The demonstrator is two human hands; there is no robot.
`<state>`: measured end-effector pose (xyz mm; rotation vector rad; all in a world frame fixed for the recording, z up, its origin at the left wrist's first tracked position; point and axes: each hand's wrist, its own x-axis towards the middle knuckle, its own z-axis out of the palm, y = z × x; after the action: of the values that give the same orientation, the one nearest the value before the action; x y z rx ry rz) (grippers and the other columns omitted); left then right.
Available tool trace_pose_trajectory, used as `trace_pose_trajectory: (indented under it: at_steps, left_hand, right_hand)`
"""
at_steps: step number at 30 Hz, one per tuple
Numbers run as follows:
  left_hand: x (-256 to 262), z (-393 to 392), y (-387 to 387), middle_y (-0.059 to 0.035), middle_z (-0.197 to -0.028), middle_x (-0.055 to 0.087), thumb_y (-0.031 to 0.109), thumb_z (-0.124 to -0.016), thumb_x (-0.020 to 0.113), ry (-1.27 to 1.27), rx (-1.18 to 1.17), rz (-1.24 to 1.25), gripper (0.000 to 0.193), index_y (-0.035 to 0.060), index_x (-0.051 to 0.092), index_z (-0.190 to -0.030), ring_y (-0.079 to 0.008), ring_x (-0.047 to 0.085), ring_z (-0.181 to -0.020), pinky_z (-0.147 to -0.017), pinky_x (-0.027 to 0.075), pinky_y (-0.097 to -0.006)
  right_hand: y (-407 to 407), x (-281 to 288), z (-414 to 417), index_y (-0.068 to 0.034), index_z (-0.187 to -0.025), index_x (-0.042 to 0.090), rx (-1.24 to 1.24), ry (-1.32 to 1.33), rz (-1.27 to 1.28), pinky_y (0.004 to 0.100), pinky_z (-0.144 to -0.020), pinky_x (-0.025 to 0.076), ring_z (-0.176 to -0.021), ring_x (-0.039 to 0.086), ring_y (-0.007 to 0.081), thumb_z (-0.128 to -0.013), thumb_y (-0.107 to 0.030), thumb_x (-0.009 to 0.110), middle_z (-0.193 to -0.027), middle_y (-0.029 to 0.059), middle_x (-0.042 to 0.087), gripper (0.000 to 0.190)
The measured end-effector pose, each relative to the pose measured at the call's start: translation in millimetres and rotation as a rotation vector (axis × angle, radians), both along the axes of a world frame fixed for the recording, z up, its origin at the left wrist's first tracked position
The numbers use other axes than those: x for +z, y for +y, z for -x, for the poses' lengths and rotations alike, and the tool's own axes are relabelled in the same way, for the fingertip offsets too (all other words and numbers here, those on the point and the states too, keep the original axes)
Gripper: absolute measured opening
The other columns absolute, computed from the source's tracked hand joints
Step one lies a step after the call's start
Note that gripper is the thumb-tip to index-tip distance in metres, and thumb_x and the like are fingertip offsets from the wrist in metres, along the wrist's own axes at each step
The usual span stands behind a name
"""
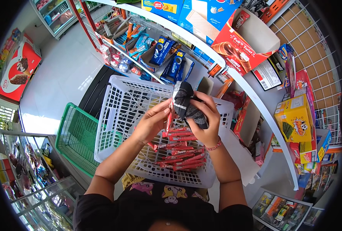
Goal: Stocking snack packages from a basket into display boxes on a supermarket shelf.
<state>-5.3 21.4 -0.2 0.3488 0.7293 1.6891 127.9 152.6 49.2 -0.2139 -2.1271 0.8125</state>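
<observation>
My left hand (151, 124) grips a red wafer-stick packet (169, 122), held nearly upright between thumb and fingers. A bunched black-and-grey patterned cloth (184, 99) is in my right hand (208, 125), against the top of that packet. Both hands are over a white perforated plastic basket (99, 137) in front of my body. Several more red wafer-stick packets (185, 158) lie in rows and a loose pile on the basket's bottom. My fingers and the cloth hide part of the held packet.
A green plastic basket (70, 144) stands left of the white one. Ahead, a wire-backed shelf holds Oreo packs (175, 68) and other snacks. An opened red wafer-stick carton (231, 53) tops the curved white shelf edge (254, 95). Glass display cases (44, 196) flank the lower left.
</observation>
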Motion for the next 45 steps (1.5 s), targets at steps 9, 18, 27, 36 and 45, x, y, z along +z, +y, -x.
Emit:
trace_pose_trajectory:
  at_steps: [9, 18, 27, 36, 45]
  left_hand:
    - [-0.6, 18.5, -6.3, -0.0064, -0.110, 0.063, 0.002, -0.089, 0.057, 0.280, 0.205, -0.050, 0.043, 0.0032, 0.049, -0.131, -0.0100, 0.059, -0.093, -0.080, 0.048, -0.0251]
    - [-10.7, 28.1, -11.1, -0.0036, -0.099, 0.066, 0.004, -0.087, 0.061, 0.263, 0.200, 0.147, 0.024, 0.0047, 0.065, -0.111, -0.0091, 0.059, -0.088, -0.076, 0.046, -0.0226]
    - [0.9, 19.9, -8.6, -0.0048, -0.118, 0.053, 0.003, -0.092, 0.052, 0.552, 0.115, -0.048, 0.031, 0.0043, 0.058, -0.122, -0.0045, 0.050, -0.078, -0.061, 0.039, -0.0175]
    - [4.4, 22.3, -13.4, -0.0059, -0.121, 0.056, 0.002, -0.090, 0.054, 0.401, 0.088, 0.182, 0.031, 0.0035, 0.059, -0.121, -0.0127, 0.053, -0.107, -0.092, 0.042, -0.0257]
    - [-8.1, 24.6, -9.7, -0.0085, -0.119, 0.058, -0.001, -0.088, 0.057, 0.373, 0.169, -0.017, 0.032, 0.0014, 0.059, -0.120, -0.0144, 0.055, -0.109, -0.096, 0.041, -0.0276]
  right_hand:
    - [0.2, 5.3, -2.9, -0.008, -0.095, 0.064, 0.405, -0.223, -0.042, 0.0370, -0.083, 0.046, -0.094, 0.055, 0.0277, -0.056, -0.003, 0.067, -0.111, 0.0073, 0.058, 0.040]
    - [2.5, 6.6, -0.5, -0.008, -0.096, 0.065, 0.321, -0.145, -0.007, 0.0363, -0.081, 0.045, -0.093, 0.055, 0.0262, -0.056, -0.002, 0.062, -0.111, 0.0058, 0.060, 0.040]
    - [1.5, 0.7, -2.5, -0.002, -0.101, 0.064, 0.043, -0.094, 0.051, 0.0363, -0.088, 0.044, -0.100, 0.055, 0.0294, -0.061, 0.002, 0.062, -0.110, 0.0110, 0.058, 0.040]
    - [2.1, 4.4, -6.2, -0.005, -0.100, 0.064, 0.191, -0.094, 0.057, 0.0372, -0.088, 0.044, -0.098, 0.056, 0.0282, -0.058, 0.000, 0.063, -0.110, 0.0103, 0.058, 0.042]
    - [4.1, 6.5, -5.2, -0.006, -0.098, 0.065, 0.438, -0.299, 0.036, 0.0372, -0.090, 0.042, -0.100, 0.054, 0.0270, -0.058, 0.000, 0.064, -0.112, 0.0075, 0.058, 0.040]
